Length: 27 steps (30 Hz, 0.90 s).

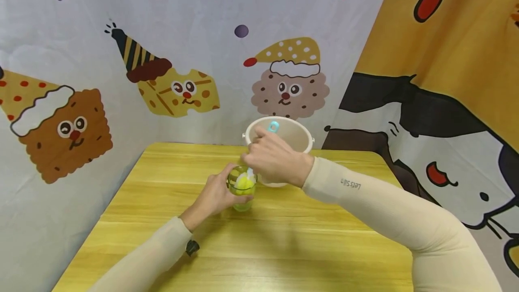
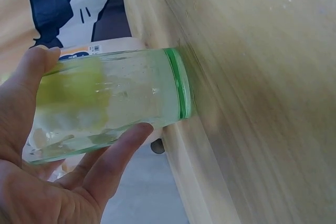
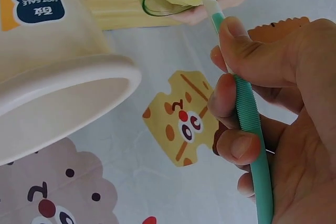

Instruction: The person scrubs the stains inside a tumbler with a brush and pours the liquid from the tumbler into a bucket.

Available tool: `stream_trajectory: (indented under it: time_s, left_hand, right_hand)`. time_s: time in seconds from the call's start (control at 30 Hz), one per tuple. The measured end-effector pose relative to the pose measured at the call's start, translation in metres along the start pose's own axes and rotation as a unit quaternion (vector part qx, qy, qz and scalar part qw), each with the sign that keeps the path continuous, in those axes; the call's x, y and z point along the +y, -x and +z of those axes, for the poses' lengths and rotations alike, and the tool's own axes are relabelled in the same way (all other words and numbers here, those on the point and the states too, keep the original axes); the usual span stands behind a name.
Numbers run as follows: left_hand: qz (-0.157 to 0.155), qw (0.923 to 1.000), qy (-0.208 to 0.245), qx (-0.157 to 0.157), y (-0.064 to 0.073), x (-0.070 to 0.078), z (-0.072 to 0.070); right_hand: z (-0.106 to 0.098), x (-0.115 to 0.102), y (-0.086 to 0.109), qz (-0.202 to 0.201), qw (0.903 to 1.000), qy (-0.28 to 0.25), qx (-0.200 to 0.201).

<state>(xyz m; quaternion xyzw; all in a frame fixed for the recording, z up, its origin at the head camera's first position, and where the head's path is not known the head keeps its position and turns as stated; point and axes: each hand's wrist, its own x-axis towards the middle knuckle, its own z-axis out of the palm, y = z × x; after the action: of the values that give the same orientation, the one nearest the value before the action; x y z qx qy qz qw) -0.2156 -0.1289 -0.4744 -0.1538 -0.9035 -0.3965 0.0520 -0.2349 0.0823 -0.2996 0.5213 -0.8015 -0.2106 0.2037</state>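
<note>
My left hand [image 1: 216,195] grips a clear green-tinted glass [image 2: 136,85] round its side, thumb on one side and fingers on the other. In the head view the glass stands upright or nearly so over the table; whether its base touches the wood I cannot tell. My right hand [image 1: 276,157] holds a cup brush by its ribbed teal handle [image 3: 247,103], above the glass mouth. The brush's yellow and white sponge head [image 1: 244,181] is down inside the glass. In the left wrist view the sponge shows blurred through the glass wall.
A white bucket [image 1: 302,134] with a label on its side stands right behind the hands, near the far table edge. The wooden table [image 1: 162,170] meets a cartoon-printed cloth [image 1: 202,3] at the back. A small dark object [image 1: 192,247] is at the left wrist.
</note>
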Motion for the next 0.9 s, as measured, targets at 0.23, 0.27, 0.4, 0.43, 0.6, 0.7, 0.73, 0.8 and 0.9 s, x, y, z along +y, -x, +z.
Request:
stream_trajectory:
  time_s: [0.23, 0.27, 0.4, 0.43, 0.6, 0.7, 0.73, 0.8, 0.9]
  left_hand:
    - [-0.003, 1.0, 0.004, -0.003, -0.001, 0.0, 0.0]
    - [-0.003, 1.0, 0.005, -0.003, -0.001, 0.0, 0.001]
    - [-0.003, 1.0, 0.004, -0.003, -0.002, 0.0, 0.001]
    - [-0.003, 1.0, 0.004, -0.003, -0.002, 0.0, 0.001]
    - [-0.004, 1.0, 0.003, -0.003, -0.001, 0.001, 0.0]
    - [-0.002, 1.0, -0.001, -0.002, 0.0, 0.0, -0.001]
    - [-0.001, 1.0, -0.003, -0.001, 0.0, 0.0, 0.0]
    - [0.001, 1.0, -0.006, 0.0, 0.001, 0.0, 0.0]
    - [0.0, 1.0, -0.009, 0.003, 0.001, 0.0, 0.001]
  right_hand:
    - [-0.002, -0.002, -0.001, 0.005, 0.9998, -0.006, 0.018]
    - [-0.002, -0.001, -0.001, 0.005, 0.9998, -0.005, 0.02]
    - [-0.002, 0.0, -0.001, 0.013, 0.9995, -0.014, 0.026]
    - [-0.002, 0.0, -0.001, 0.017, 0.9994, -0.018, 0.026]
    - [-0.001, -0.001, 0.002, 0.05, 0.9977, -0.042, 0.017]
    - [0.001, -0.003, 0.006, 0.075, 0.9954, -0.058, 0.016]
    - [0.001, -0.004, 0.007, 0.082, 0.9944, -0.063, 0.017]
    - [0.004, -0.005, 0.011, 0.098, 0.9922, -0.074, 0.02]
    - [0.007, -0.007, 0.016, 0.121, 0.9888, -0.083, 0.028]
